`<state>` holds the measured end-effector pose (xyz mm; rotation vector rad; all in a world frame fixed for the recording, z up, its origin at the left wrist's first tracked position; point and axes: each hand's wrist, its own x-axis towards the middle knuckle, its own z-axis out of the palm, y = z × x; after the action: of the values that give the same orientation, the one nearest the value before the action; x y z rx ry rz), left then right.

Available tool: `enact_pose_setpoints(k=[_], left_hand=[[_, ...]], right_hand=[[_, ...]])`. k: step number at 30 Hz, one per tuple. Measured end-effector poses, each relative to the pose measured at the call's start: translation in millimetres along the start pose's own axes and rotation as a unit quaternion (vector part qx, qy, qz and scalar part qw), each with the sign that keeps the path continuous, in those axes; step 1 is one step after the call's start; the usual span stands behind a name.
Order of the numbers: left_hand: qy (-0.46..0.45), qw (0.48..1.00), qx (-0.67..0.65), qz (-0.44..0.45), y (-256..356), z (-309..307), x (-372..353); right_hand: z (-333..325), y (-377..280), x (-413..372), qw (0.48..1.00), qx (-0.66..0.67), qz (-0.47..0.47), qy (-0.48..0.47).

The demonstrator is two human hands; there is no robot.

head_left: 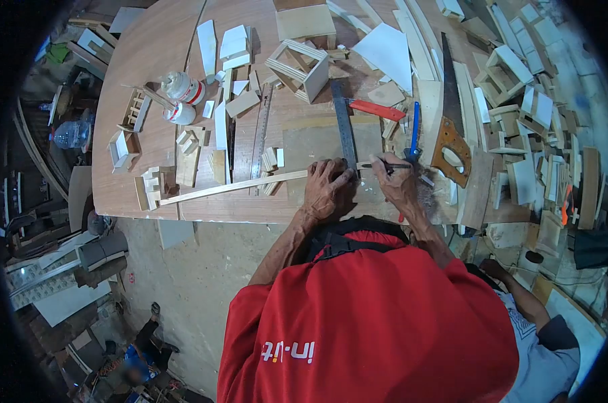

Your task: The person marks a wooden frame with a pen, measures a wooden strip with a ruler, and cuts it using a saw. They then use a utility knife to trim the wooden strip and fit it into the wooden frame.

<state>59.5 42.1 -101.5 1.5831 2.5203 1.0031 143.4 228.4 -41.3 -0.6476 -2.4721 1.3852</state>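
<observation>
My left hand (329, 187) presses down on a long thin wood strip (250, 183), its fingers closed over the strip and near the lower end of a dark metal ruler (343, 124). The strip runs left along the table's near edge. In my right hand (397, 181) is a dark, slim pen (391, 165), held in a pinch with its tip over the strip's right end. Beneath both lies a flat brown board (311, 142). A red-handled tool (378, 109) and a blue cutter (415, 127) lie beyond my right hand.
A handsaw (450, 144) with a wooden handle lies to the right. Small wooden frames (300, 67), glue jars (180, 113) and offcuts (242, 103) stand on the table (143, 54). Wood pieces (519, 121) pile at far right. Another person's arm (519, 292) shows at lower right.
</observation>
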Motion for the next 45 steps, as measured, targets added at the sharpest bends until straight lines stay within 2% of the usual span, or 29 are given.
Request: enact_pose_setpoints(k=[2, 6, 9, 11, 17, 21, 23, 27, 29, 32, 35, 39, 41, 45], left_hand=[[0.005, 1.0, -0.016, -0.009, 6.2, -5.3, 3.8], [0.026, 1.0, 0.014, 0.007, 0.7, 1.4, 1.7], [0.016, 1.0, -0.003, -0.005, 4.9, -4.1, 2.6], [0.02, 1.0, 0.005, -0.005, 4.5, -2.3, 2.8], [0.01, 1.0, -0.022, -0.009, 12.6, -12.1, 8.4], [0.003, 1.0, -0.028, -0.014, 15.9, -15.4, 10.2], [0.01, 1.0, -0.015, -0.012, 11.1, -8.7, 6.8], [0.029, 1.0, 0.001, 0.012, 5.6, -3.6, 5.9], [-0.018, 0.999, -0.045, -0.005, 20.1, -24.6, 14.3], [-0.013, 0.999, -0.036, 0.012, 15.8, -17.3, 11.5], [-0.014, 0.999, -0.024, 0.016, 16.8, -15.5, 10.0], [-0.009, 1.0, -0.003, 0.005, 19.9, -23.6, 12.2], [-0.041, 0.998, 0.038, -0.042, 19.7, -25.6, 13.0], [-0.048, 0.997, 0.053, -0.021, 12.4, -19.6, 12.5]], right_hand=[[4.9, 15.0, 7.6, 0.998, -0.057, -0.014, -0.008], [9.7, 12.2, 16.1, 0.997, -0.062, -0.053, 0.009], [14.5, 21.0, 20.8, 0.998, -0.039, -0.04, -0.025], [16.2, 27.9, 23.2, 0.99, -0.087, -0.111, -0.026], [15.2, 15.9, 29.5, 0.994, -0.095, -0.038, -0.03], [15.8, 17.3, 44.2, 0.992, -0.104, -0.045, -0.048], [22.0, 27.6, 53.6, 0.982, -0.146, -0.099, -0.059], [8.9, 12.0, 44.5, 0.994, -0.088, -0.057, -0.042], [6.9, 25.8, 32.8, 0.975, -0.029, -0.217, 0.03], [-7.5, 22.0, 13.3, 0.965, -0.106, -0.239, -0.02], [-3.9, 29.8, 5.1, 0.96, -0.139, -0.241, -0.026], [4.8, 41.0, 3.7, 0.965, -0.12, -0.234, -0.003], [6.1, 45.3, 2.0, 0.966, -0.109, -0.235, 0.015], [5.0, 42.6, 2.1, 0.973, -0.069, -0.221, 0.017]])
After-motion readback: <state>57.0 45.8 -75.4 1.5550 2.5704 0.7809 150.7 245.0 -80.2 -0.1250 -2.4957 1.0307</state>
